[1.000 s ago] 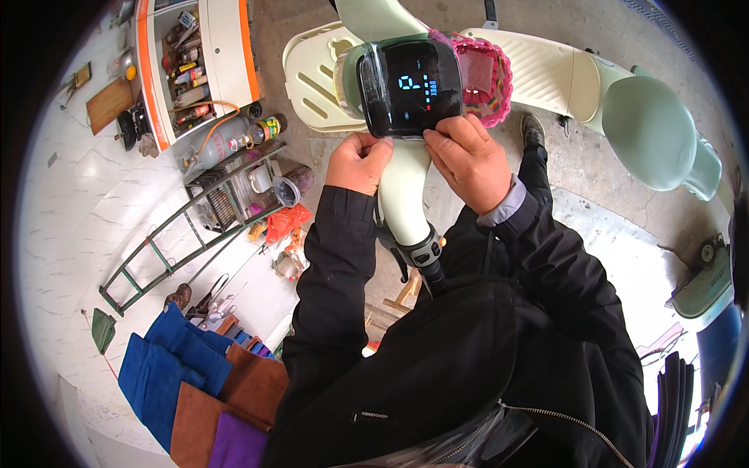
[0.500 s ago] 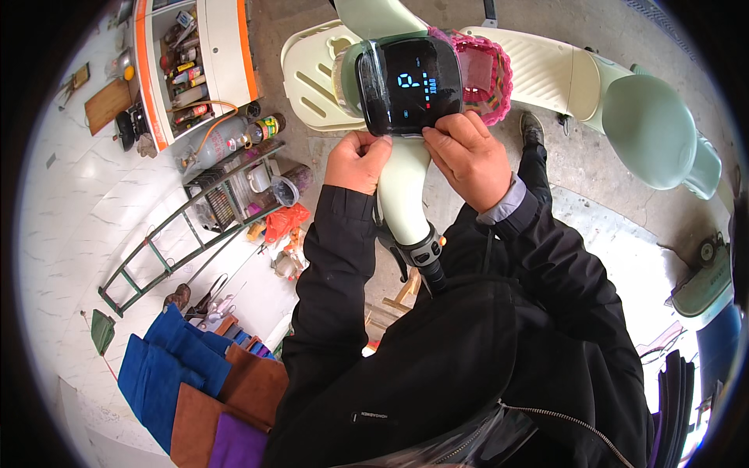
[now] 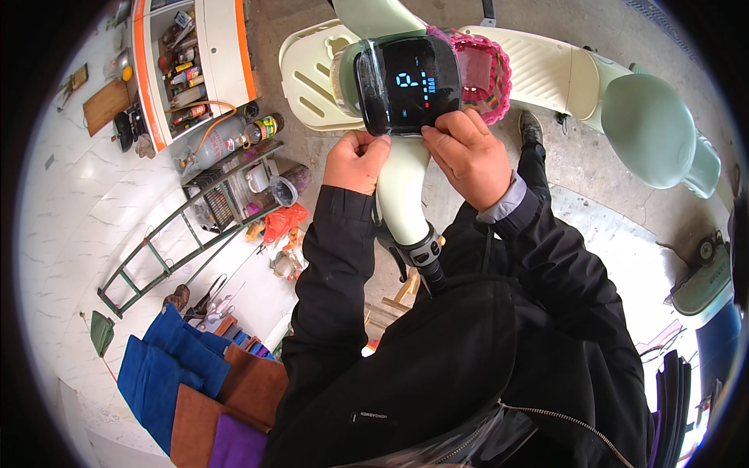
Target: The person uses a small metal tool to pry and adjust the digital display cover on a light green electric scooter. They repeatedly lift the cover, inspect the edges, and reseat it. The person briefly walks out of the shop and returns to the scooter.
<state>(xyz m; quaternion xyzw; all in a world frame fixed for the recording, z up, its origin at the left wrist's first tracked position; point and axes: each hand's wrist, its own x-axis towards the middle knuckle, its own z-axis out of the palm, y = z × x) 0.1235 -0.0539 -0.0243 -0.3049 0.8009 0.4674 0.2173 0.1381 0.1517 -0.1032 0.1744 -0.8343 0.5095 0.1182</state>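
Fingers of both hands pinch at the lower edge of the scooter's black display panel (image 3: 407, 83), where a thin clear film (image 3: 402, 134) shows along the rim. The left hand (image 3: 356, 161) is curled shut just below the panel's lower left corner, thumb and fingertips nipped on that film edge; the right hand (image 3: 470, 158) lies flatter just below the lower right corner, fingertips pressed on the same edge. Whether the right fingers truly grip the film or only hold it down cannot be told. Working from both corners probably keeps the film taut and level against the glass.

The panel itself sits atop the pale green steering column (image 3: 402, 195), lit with blue figures, facing up toward the person, who stands close against the column below it.

No surface carries anything here; the scooter stands on a bare concrete floor (image 3: 581, 168). Beyond the panel lies the cream footboard (image 3: 316, 66), and just right of the panel a pink basket (image 3: 484, 74); farther right is the green seat (image 3: 651, 129). Left of the panel stand an orange-trimmed shelf (image 3: 199, 54) of bottles and tools, a grey gas cylinder (image 3: 214, 148) and a green ladder (image 3: 175, 234) lying across clutter. Well below and left of it, blue, brown and purple cloths (image 3: 195, 382) are stacked.
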